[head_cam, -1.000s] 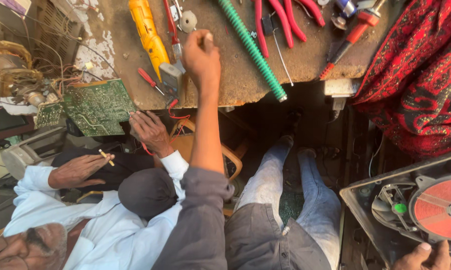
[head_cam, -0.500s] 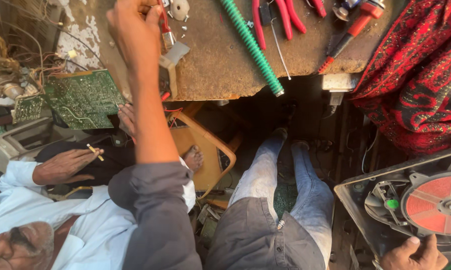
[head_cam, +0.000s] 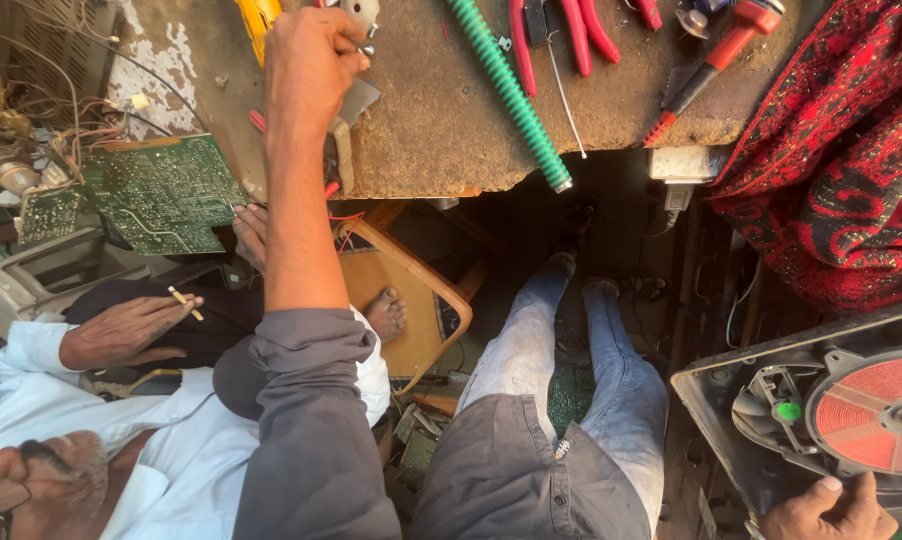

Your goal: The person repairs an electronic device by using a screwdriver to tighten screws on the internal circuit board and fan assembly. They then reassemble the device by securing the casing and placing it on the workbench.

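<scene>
Step in hand: a reach-and-pick at the workbench [head_cam: 451,140] — the left hand [head_cam: 311,60] is stretched out over the bench's far-left end, fingers curled shut around something small beside a metal bracket [head_cam: 356,100]; what exactly it pinches I cannot tell.
Right hand: the right hand [head_cam: 826,510] grips the lower edge of an open device housing [head_cam: 761,400] with a red disc [head_cam: 871,405], thumb on top, steadying it at the person's right side.
Next move, as I judge it: bringing the picked item clear calls for a steady lift — a yellow tool [head_cam: 256,15] and loose screws crowd just beside the fist.
Housing axis: it lies flat, face up, its long edge running diagonally from lower left up to the right edge of view.
Nearby: a green corrugated hose [head_cam: 511,95] lies slantwise on the bench; red-handled pliers [head_cam: 571,25] are at the far edge.
Other person: a co-worker in a white shirt [head_cam: 101,450] sits at the left, one hand [head_cam: 121,330] holding a small stick, near a green circuit board [head_cam: 161,195].
</scene>
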